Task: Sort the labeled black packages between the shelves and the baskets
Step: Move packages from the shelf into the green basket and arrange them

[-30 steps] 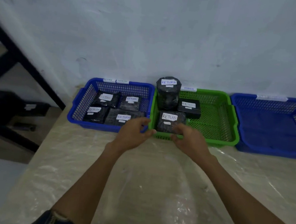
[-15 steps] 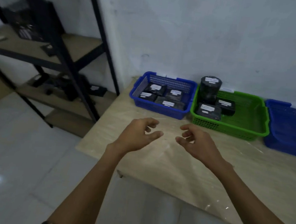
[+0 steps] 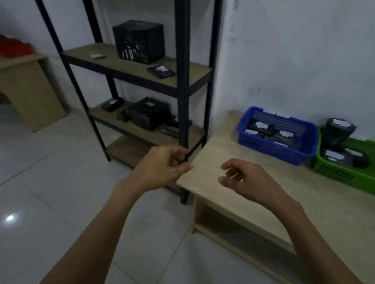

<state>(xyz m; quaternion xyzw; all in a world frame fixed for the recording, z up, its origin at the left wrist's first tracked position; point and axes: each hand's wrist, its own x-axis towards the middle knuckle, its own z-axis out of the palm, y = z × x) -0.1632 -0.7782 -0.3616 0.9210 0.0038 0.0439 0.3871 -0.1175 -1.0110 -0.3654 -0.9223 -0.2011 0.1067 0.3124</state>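
Black packages (image 3: 138,41) wait on the shelves (image 3: 120,65) beyond the left hand (image 3: 163,167); both hands, loosely curled and empty, have left the green basket (image 3: 340,174), now off beyond the right hand (image 3: 249,183): another fetch probably comes next.

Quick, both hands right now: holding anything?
Left hand: open, fingers loosely curled, empty.
Right hand: open, fingers loosely curled, empty.
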